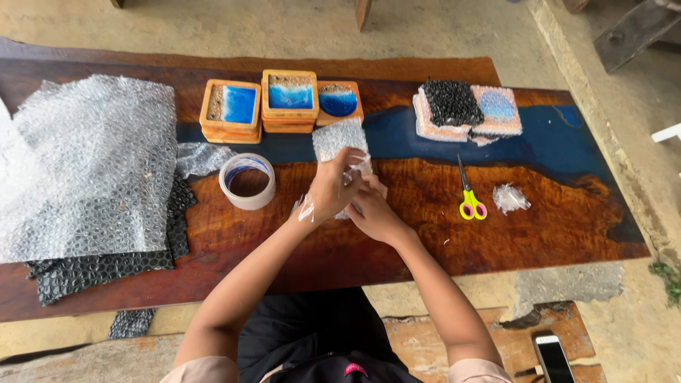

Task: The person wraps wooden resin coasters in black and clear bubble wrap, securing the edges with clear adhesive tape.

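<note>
My left hand (pixel 330 189) and my right hand (pixel 374 211) are together over the middle of the wooden table (pixel 425 248). Both grip a small square item wrapped in clear bubble wrap (pixel 339 140), held upright. A strip of clear tape clings to my left hand's fingers. A roll of clear tape (pixel 247 181) lies just left of my left hand. Behind the hands stand stacks of wooden coasters with blue resin tops (pixel 280 103).
Large sheets of clear bubble wrap (pixel 85 167) over black bubble wrap (pixel 106 266) cover the table's left end. Wrapped bundles (pixel 464 110) sit at the back right. Yellow-handled scissors (pixel 468 195) and a crumpled scrap of plastic (pixel 509 198) lie to the right. A phone (pixel 553 358) rests on a lower board.
</note>
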